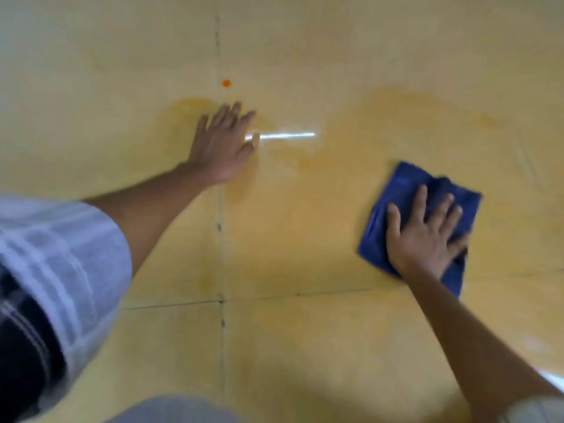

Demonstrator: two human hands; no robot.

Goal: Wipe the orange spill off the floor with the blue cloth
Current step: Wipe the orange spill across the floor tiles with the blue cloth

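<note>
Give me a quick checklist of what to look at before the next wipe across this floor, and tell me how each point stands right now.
1. Blue cloth lies flat on the floor: ok.
2. Right hand presses on the cloth with spread fingers: ok.
3. Left hand is planted flat on the floor as a support: ok, though it rests in the smeared orange film.
4. Orange drop beyond the left hand is wiped: not ok, it is untouched.
5. Orange streaks ahead of the cloth are gone: not ok.
6. Cloth has a clean side left: cannot tell.
</note>
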